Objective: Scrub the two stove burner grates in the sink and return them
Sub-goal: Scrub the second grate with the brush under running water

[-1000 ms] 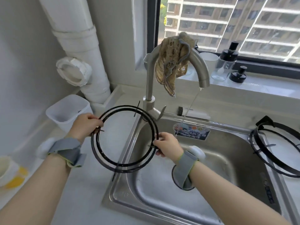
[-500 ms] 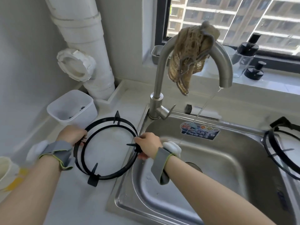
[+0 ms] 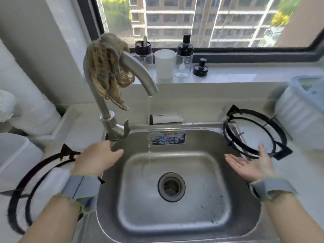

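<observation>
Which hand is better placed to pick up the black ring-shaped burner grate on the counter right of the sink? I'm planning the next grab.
Right. The open right hand hovers beside the black ring-shaped burner grate; the left hand is across the steel sink.

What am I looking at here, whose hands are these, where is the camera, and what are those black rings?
No machine here: a person wears a camera on the head, looking down at both bare hands, each with a grey wrist strap. Below is a steel sink with a thin stream running from the faucet, which has a brown scrubbing cloth draped over it. The black rings are stove burner grates. One grate lies on the counter left of the sink, another grate to its right. The left hand is by the faucet's base; the right hand is open, palm up. Neither holds anything.
</observation>
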The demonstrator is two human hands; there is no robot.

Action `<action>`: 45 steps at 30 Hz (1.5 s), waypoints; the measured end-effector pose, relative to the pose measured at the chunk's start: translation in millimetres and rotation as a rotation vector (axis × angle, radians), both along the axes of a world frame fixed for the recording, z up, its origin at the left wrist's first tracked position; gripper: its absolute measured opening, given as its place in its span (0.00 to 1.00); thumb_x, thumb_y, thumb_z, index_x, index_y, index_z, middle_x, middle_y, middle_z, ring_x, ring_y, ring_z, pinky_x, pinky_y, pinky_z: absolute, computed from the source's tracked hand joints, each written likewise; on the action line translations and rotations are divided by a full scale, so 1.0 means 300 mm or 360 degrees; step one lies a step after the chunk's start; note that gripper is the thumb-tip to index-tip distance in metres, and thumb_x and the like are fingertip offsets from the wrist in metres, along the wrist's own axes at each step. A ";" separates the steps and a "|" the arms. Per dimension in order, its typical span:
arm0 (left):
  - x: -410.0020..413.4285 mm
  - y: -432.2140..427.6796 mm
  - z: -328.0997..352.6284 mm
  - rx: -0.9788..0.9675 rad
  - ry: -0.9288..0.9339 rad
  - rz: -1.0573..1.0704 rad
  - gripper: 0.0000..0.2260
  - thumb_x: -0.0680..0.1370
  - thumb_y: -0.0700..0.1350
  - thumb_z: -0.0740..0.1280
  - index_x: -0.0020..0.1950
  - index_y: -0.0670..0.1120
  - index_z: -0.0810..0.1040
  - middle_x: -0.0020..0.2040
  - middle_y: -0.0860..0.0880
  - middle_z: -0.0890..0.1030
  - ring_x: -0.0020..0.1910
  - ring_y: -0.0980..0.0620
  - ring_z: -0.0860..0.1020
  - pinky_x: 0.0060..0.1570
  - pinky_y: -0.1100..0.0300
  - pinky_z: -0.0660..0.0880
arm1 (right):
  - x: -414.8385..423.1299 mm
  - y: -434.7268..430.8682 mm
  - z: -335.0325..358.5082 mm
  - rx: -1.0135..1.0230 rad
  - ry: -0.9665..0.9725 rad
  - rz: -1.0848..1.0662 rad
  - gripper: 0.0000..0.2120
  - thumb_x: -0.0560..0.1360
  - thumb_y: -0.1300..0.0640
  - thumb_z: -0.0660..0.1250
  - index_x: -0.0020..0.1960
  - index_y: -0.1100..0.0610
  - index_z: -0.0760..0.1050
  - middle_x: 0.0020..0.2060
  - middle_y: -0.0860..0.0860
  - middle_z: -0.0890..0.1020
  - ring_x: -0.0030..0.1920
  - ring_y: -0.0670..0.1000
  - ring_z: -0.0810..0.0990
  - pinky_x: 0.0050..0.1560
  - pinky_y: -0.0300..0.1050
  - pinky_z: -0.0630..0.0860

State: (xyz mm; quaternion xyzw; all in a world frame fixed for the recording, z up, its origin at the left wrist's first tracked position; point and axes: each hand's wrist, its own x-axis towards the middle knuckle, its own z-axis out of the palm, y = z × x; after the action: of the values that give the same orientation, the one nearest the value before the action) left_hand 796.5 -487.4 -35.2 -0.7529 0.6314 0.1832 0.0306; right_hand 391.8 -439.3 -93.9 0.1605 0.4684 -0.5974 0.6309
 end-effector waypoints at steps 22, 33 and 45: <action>-0.102 0.148 -0.345 0.0315 0.0984 0.0704 0.23 0.78 0.35 0.56 0.73 0.42 0.56 0.65 0.40 0.69 0.60 0.39 0.73 0.58 0.48 0.74 | 0.353 0.041 -0.118 0.0346 0.0692 0.1710 0.07 0.76 0.71 0.53 0.43 0.66 0.68 0.32 0.68 0.80 0.36 0.64 0.80 0.29 0.47 0.80; -0.205 0.155 -0.475 0.0870 0.0368 0.0172 0.20 0.78 0.40 0.55 0.70 0.39 0.62 0.69 0.41 0.67 0.69 0.41 0.65 0.67 0.52 0.65 | 0.551 -0.042 -0.393 0.0667 0.0590 0.1934 0.07 0.79 0.69 0.50 0.55 0.71 0.61 0.35 0.65 0.77 0.21 0.61 0.78 0.16 0.49 0.73; -0.223 0.162 -0.573 0.0946 0.0324 -0.0147 0.30 0.79 0.44 0.57 0.77 0.43 0.47 0.78 0.43 0.43 0.77 0.45 0.41 0.75 0.49 0.49 | 0.501 -0.160 -0.279 0.0555 0.1236 0.2344 0.20 0.78 0.54 0.62 0.65 0.63 0.65 0.44 0.58 0.76 0.36 0.55 0.77 0.36 0.47 0.76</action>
State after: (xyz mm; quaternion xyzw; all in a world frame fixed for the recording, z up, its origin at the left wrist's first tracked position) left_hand 729.4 -439.0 -207.1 -0.6594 0.5836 0.4324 0.1942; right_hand 542.2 -487.2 -177.5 -0.3068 0.7220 0.0337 0.6193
